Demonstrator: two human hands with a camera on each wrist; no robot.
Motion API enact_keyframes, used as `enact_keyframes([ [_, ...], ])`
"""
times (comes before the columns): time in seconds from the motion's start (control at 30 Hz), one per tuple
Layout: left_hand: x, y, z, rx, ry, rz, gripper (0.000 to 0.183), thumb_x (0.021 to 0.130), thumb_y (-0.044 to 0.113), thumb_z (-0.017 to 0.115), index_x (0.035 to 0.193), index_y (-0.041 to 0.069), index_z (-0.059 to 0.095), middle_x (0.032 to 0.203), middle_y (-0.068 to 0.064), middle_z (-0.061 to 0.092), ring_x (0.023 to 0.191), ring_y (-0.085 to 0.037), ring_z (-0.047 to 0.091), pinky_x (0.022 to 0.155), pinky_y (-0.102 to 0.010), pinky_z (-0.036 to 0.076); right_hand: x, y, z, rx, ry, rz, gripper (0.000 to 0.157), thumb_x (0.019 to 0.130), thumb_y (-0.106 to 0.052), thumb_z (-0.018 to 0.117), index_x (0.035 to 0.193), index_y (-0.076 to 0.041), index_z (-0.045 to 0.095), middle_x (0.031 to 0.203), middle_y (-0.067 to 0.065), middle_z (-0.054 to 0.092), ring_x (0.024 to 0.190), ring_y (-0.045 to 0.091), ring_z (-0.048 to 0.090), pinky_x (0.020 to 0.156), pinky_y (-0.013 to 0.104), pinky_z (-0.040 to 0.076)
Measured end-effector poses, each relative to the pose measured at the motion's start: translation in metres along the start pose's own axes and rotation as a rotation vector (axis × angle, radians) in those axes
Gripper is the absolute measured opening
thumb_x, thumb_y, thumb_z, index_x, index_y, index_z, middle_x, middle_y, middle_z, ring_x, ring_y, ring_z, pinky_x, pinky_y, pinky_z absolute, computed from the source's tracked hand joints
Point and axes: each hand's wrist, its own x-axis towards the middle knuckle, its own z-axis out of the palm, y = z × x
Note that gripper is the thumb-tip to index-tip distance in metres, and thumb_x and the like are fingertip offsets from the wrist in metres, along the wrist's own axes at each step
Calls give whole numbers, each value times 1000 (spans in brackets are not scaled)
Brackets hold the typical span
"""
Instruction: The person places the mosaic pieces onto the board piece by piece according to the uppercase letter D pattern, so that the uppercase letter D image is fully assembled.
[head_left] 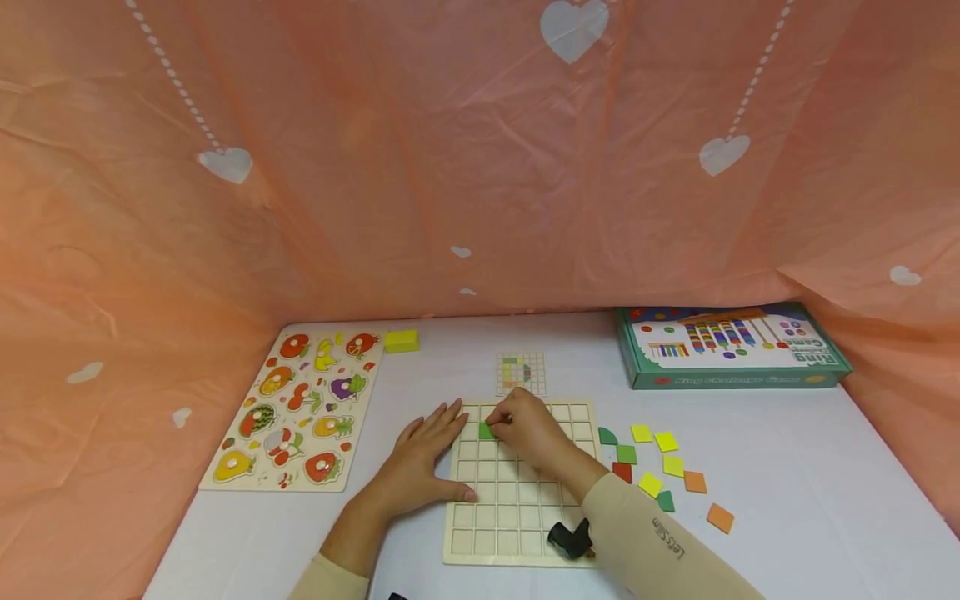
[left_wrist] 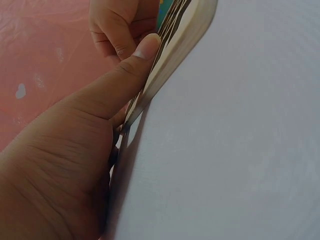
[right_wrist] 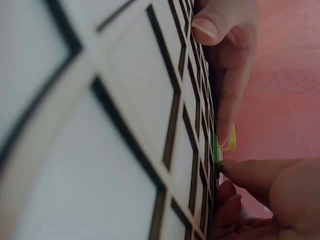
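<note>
A pale wooden grid board lies flat on the table. Along its left edge rests my left hand, fingers spread, with the thumb on the board's rim. Near the board's upper left, my right hand has curled fingers and holds a green square tile at a cell. In the right wrist view, the right thumb touches that green tile, and a left fingertip is close by. Behind the board lies a small printed grid card with coloured cells.
Right of the board lie loose yellow tiles, orange tiles, green pieces and a red tile. A fruit puzzle board and yellow block are at left. A green game box stands back right.
</note>
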Motion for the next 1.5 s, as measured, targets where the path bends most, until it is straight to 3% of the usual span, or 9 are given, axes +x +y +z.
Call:
enact_keyframes([
  [0.37, 1, -1, 0, -3, -8, -4, 121, 78, 67, 90, 170, 8, 38, 179, -1, 21, 165, -28, 12, 130, -59, 5, 0, 1, 0, -6, -24, 7, 9, 101, -3, 76, 107, -4, 83, 99, 2, 63, 95, 20, 63, 87, 42, 59],
  [0.63, 1, -2, 1, 7, -6, -10, 122, 77, 67, 91, 170, 9, 38, 179, 0, 21, 165, -27, 12, 130, -58, 5, -11, -5, -9, 72, -39, 28, 30, 107, -22, 74, 130, -3, 74, 116, 5, 68, 105, 22, 68, 93, 47, 59],
  [0.77, 1, 0, 1, 12, -10, -21, 123, 75, 68, 91, 170, 10, 38, 179, 1, 19, 165, -26, 12, 130, -57, 5, -23, -8, -24, 137, -34, 14, 35, 109, -26, 72, 136, -4, 72, 125, 8, 69, 104, 21, 69, 88, 45, 61],
  [0.93, 1, -1, 2, 2, 11, -6, 124, 74, 67, 93, 169, 8, 40, 179, -2, 22, 165, -31, 15, 129, -61, 7, -40, -6, -51, 187, -2, 3, 39, 109, -30, 71, 139, -4, 71, 119, 4, 71, 95, 19, 67, 80, 40, 59],
  [1.1, -1, -3, 4, -28, 47, 22, 124, 72, 66, 93, 168, 6, 42, 179, -4, 25, 164, -34, 17, 128, -64, 8, -59, 4, -78, 206, 71, 17, 39, 110, -30, 69, 140, -6, 71, 118, 2, 71, 100, 20, 66, 82, 39, 58],
  [1.27, 0, -3, 5, -40, 57, 28, 126, 71, 69, 92, 168, 6, 41, 179, -4, 24, 164, -34, 16, 128, -62, 7, -77, 18, -100, 213, 150, 59, 39, 113, -33, 64, 142, -7, 69, 121, 9, 71, 105, 26, 65, 84, 38, 58],
  [1.5, 1, 2, 3, -26, 38, -10, 126, 71, 63, 95, 169, 7, 40, 179, -4, 24, 164, -34, 16, 129, -62, 7, -100, 35, -124, 219, 236, 90, 43, 114, -30, 61, 148, -4, 63, 130, 10, 68, 117, 27, 60, 93, 27, 54],
])
